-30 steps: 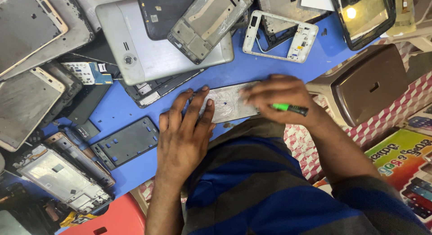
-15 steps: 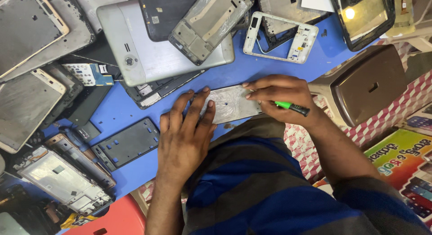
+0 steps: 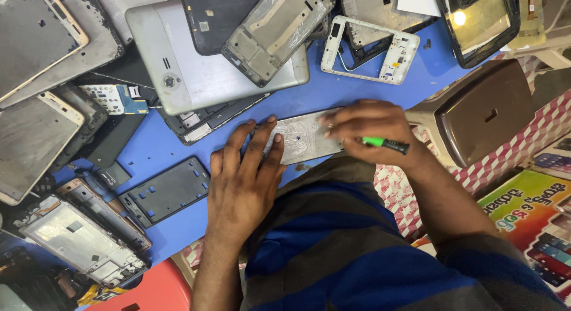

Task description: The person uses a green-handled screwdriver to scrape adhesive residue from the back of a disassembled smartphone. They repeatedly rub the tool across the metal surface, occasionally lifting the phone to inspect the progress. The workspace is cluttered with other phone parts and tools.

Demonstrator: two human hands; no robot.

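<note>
A silver metal phone frame (image 3: 304, 138) lies on the blue tabletop (image 3: 333, 91) near its front edge. My left hand (image 3: 244, 180) rests flat with its fingers spread, fingertips pressing on the frame's left end. My right hand (image 3: 372, 132) covers the frame's right end and is closed on a small screwdriver with a green and black handle (image 3: 385, 144). The tool's tip is hidden under my fingers.
Many stripped phone and tablet shells crowd the table: a silver tablet back (image 3: 202, 61), a white phone frame (image 3: 369, 49), a dark frame (image 3: 163, 192), a black-rimmed screen (image 3: 482, 22). A brown plastic stool (image 3: 485, 114) stands at right, a red one (image 3: 140, 290) below.
My right hand has slid a little left along the frame with the screwdriver. My left hand stays pressed in place.
</note>
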